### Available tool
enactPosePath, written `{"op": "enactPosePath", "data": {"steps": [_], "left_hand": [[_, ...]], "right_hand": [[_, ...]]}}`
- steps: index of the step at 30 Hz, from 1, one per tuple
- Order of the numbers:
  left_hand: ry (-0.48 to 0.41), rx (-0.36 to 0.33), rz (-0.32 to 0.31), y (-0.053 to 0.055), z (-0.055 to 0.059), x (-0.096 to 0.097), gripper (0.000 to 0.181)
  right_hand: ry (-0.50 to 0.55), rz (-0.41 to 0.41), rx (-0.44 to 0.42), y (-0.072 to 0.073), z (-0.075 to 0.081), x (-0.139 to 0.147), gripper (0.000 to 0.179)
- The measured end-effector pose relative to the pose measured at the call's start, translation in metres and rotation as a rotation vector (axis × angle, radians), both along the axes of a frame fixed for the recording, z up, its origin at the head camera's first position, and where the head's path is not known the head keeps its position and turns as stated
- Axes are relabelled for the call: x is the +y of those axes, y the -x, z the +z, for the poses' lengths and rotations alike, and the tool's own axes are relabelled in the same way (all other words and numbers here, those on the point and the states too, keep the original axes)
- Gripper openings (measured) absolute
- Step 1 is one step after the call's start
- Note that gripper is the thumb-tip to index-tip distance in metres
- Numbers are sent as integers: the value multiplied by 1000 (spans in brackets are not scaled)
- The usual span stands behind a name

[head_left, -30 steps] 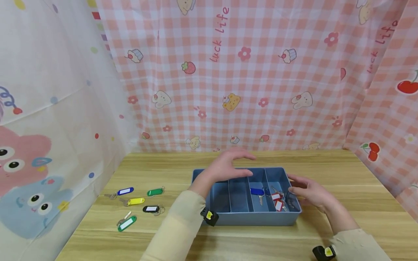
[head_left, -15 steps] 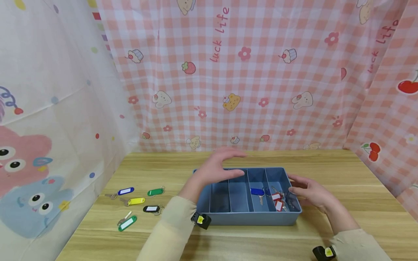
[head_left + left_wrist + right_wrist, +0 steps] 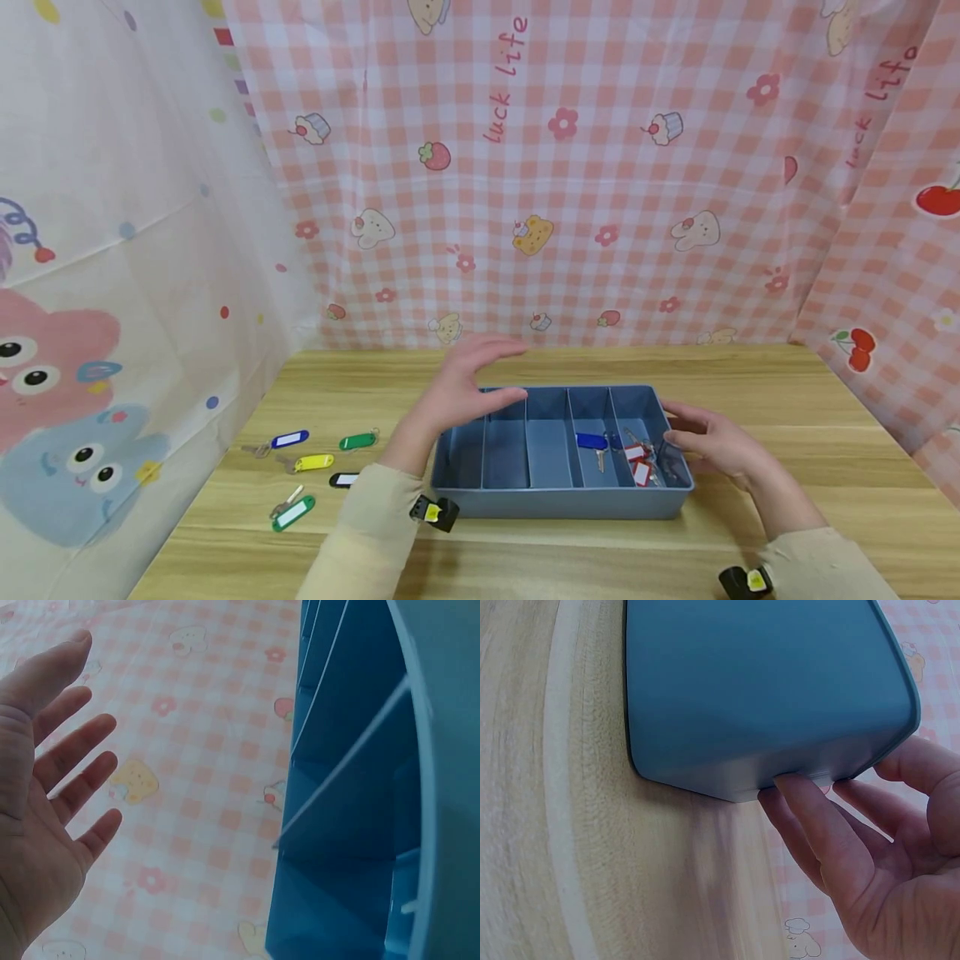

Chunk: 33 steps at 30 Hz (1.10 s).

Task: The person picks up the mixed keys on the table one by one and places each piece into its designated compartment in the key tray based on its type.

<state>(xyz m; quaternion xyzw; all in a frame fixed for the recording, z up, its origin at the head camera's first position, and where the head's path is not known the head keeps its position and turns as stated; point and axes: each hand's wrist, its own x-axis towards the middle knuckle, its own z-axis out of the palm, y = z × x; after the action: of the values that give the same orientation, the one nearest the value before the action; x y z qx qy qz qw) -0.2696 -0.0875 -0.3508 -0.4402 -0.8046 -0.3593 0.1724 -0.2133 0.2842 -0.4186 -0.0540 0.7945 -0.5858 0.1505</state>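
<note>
A blue-grey divided box (image 3: 562, 504) sits on the table. One blue-tagged key (image 3: 591, 440) lies in its second compartment from the right, and keys with red tags (image 3: 641, 474) lie in the rightmost one. My left hand (image 3: 465, 387), holding nothing, hovers over the box's left part with thumb and fingers spread apart. In the left wrist view its fingers (image 3: 82, 755) reach out beside the box. On the right, my right hand (image 3: 716, 446) rests its fingertips against the box's outer end wall (image 3: 780, 761).
Left of the box lie several tagged keys: a blue tag (image 3: 290, 439), a yellow tag (image 3: 314, 462), a green tag (image 3: 358, 441), another green tag (image 3: 293, 513) and a black tag (image 3: 344, 480) partly hidden by my left sleeve. A checked curtain (image 3: 562, 183) hangs behind the table.
My left hand has moved left across the top of the box, its fingers still spread, uncovering the left compartments. The right hand stays at the box's end; the keys have not moved.
</note>
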Motion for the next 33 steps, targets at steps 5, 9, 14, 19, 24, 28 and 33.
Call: {"op": "enactPosePath", "data": {"steps": [5, 9, 14, 19, 24, 28, 33], "left_hand": [[-52, 12, 26, -1, -4, -12, 53], [-100, 37, 43, 1, -10, -22, 53], [-127, 59, 102, 0, -18, -33, 52], [-132, 66, 168, -2, -24, -43, 52], [-135, 67, 205, -2, -28, -56, 54], [-120, 79, 225, 0, -31, -67, 54], [-95, 96, 258, 4, -36, -84, 54]], "right_hand": [[-33, -17, -7, -1, 1, 0, 65], [-46, -17, -5, -1, 1, 0, 65], [-30, -13, 0, -1, 0, 0, 66], [-9, -4, 2, 0, -1, -1, 66], [5, 5, 5, 0, -1, -1, 66], [0, 6, 7, 0, -1, 0, 66], [-9, -7, 0, 1, -2, 0, 66]]}}
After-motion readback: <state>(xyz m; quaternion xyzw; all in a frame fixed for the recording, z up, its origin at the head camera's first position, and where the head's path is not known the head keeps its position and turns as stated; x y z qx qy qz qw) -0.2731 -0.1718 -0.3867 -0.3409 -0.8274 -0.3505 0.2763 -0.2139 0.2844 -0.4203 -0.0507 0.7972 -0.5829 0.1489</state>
